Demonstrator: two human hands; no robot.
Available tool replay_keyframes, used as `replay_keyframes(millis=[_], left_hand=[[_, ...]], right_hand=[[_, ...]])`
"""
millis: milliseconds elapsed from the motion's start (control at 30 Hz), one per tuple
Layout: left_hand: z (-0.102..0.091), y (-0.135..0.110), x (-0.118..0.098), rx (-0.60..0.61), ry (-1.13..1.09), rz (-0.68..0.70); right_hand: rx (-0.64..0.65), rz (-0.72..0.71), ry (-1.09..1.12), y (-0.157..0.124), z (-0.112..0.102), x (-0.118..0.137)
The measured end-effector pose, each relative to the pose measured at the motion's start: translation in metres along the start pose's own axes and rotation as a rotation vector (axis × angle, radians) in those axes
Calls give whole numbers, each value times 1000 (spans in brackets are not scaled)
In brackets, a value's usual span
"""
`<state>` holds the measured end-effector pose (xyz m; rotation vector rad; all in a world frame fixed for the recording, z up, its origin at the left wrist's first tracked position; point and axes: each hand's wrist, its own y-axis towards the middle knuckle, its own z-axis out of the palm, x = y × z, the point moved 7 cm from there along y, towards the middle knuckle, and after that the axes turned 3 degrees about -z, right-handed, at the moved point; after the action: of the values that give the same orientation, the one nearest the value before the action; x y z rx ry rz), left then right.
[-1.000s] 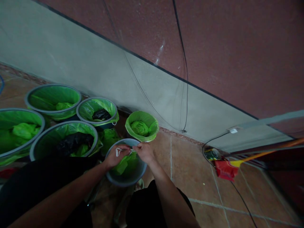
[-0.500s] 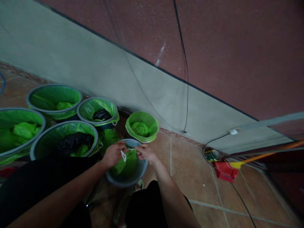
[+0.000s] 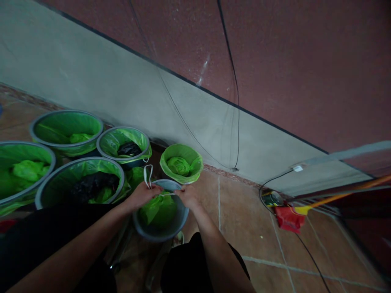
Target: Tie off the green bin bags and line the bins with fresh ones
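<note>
A grey bin (image 3: pixel 179 221) stands between my knees with a green garbage bag (image 3: pixel 160 211) bunched inside it. My left hand (image 3: pixel 146 193) is closed on the bag's white drawstring (image 3: pixel 148 175) over the bin's left rim; a loop of the string stands up from the fingers. Over the right rim, my right hand (image 3: pixel 187 195) pinches the other end of the string, which runs taut between both hands just above the bag.
Several grey bins lined with green bags, one a lined bin (image 3: pixel 39 142), stand to the left. A small green-lined bin (image 3: pixel 181 179) sits ahead by the wall (image 3: pixel 122 89). At right lie a red dustpan (image 3: pixel 288 219), a yellow-orange handle (image 3: pixel 330 199) and a black cable (image 3: pixel 311 260) on the tiles.
The loop of white drawstring at my left hand has swung from hanging below the fingers to standing above them. Both hands have moved slightly apart, and the string between them is longer.
</note>
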<state>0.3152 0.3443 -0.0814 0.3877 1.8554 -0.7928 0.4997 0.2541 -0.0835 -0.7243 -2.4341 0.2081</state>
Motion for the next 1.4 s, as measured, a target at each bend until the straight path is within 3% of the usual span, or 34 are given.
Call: replay_keyframes(millis=[100, 233, 433, 600, 700, 767, 933, 1067, 1167, 1400], left_hand=[[7, -3, -2, 2, -246, -25], [19, -4, -5, 59, -396, 1], [28, -5, -10, 223, -305, 112], [33, -11, -19, 260, -141, 221], [35, -12, -20, 251, -106, 243], [35, -11, -19, 244, -105, 246], [29, -11, -18, 166, -91, 247], [27, -11, -17, 135, -113, 203], [25, -8, -14, 81, -170, 144], [19, -4, 1, -2, -327, 7]], right_hand=[[43, -96, 222, -2, 1, 9], [186, -265, 451, -15, -1, 35], [266, -415, 538, -30, -11, 62], [253, -371, 650, -29, -7, 64], [144, -205, 804, -23, -4, 53], [140, -117, 868, -20, 4, 46], [383, -195, 684, -18, 31, 46], [232, -300, 462, -12, 22, 43], [145, -301, 341, -11, 11, 43], [216, -205, 359, -16, 9, 40]])
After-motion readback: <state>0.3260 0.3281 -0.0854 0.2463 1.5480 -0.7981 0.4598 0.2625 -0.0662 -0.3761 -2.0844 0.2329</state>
